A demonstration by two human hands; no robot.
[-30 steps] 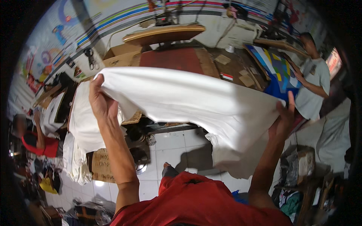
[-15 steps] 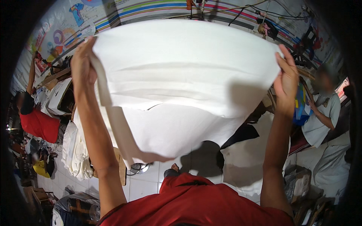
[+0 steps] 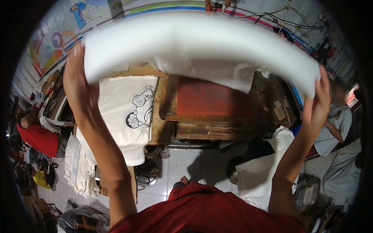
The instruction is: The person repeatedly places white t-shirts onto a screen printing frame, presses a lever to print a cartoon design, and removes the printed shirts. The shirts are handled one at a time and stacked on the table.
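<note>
The cloth [image 3: 202, 46], a white sheet of fabric blurred with motion, is stretched up in the air between both hands, above the counter [image 3: 163, 116] and not touching it. Its long axis runs side to side across the view, from the left hand [image 3: 79, 73] at its left end to the right hand [image 3: 320, 97] at its right end. The left end sits a little higher in the picture than the right, so the span tilts down toward the person's right. Each grip is clenched on an edge of the cloth: the left fingers wrap its corner, and the right fingers pinch the far corner, though the blur there makes the exact hold hard to read.

Under the cloth, the counter carries two things side by side. To the left lies a white shirt [image 3: 128, 116] with a black outline drawing on it, flat on its board and hanging over the near edge. To the right is a bare red board [image 3: 213, 99]. The red board lies below the middle and right part of the span, so it seems nearer the right hand; the shirt is below the left hand.

A stack of white fabric [image 3: 256, 174] sits low by the person's right leg. Another person in grey [image 3: 336, 124] stands at the right, well apart from the cloth.
</note>
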